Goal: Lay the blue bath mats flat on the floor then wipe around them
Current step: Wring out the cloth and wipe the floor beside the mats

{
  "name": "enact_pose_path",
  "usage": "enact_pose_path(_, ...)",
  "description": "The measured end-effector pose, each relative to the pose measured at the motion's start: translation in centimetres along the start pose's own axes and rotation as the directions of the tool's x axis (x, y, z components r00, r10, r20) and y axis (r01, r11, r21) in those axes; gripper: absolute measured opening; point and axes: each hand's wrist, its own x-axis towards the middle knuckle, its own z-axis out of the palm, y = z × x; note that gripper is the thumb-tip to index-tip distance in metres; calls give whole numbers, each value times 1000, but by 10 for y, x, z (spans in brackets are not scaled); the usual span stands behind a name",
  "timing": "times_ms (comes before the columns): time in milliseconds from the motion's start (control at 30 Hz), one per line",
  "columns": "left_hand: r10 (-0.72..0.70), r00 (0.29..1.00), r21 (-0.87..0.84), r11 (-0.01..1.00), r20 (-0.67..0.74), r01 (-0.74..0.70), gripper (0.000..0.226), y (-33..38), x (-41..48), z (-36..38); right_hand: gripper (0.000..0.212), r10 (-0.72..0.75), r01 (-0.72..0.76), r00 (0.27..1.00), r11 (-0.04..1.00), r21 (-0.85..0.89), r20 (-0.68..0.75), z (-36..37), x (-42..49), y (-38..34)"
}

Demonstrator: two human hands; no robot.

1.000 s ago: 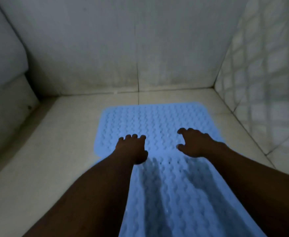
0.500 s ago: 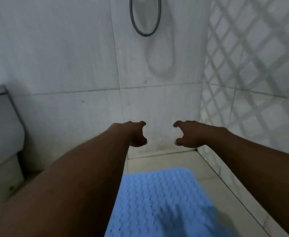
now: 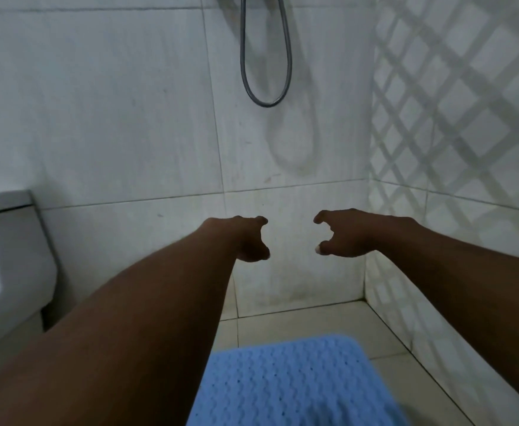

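Pale tiled walls [image 3: 113, 118] meet at the far right corner of a dim bathroom, above a floor [image 3: 313, 321] of pale tiles. One blue bath mat [image 3: 298, 385] lies flat on the floor near its right edge, with a strip of bare tile between the mat's far edge and the back wall. Wavy raised rows dotted with small holes cover the mat, and its far right corner is rounded.

The mat's near part runs off the bottom of the view and looks blurred. Its left side is hidden behind the left forearm, so its full outline cannot be made out.

Both hands are raised in front of the back wall, apart from each other and well clear of the mat. The left hand [image 3: 249, 238] and the right hand [image 3: 344, 235] each have loosely curled fingers and hold nothing.

A lattice of light and shadow crosses the right wall [image 3: 467, 118]. A grey shower hose [image 3: 266, 56] hangs in a loop on the back wall, cut off at the top. A white toilet [image 3: 9, 256] stands at the floor's left edge, partly out of view.
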Motion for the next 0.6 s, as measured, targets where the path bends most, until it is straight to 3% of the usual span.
enact_pose_path(133,15,999,-2,1000,49,-15,84,-4,13,5,70,-47,47,999,999,3,-9,2,11,4)
enact_pose_path(267,51,986,-61,997,156,-42,82,-6,25,-35,68,-39,38,994,999,11,103,-45,21,5)
enact_pose_path(600,191,953,-215,967,236,-140,78,-17,26,-331,64,-16,3,970,999,51,244,-325,34,-45)
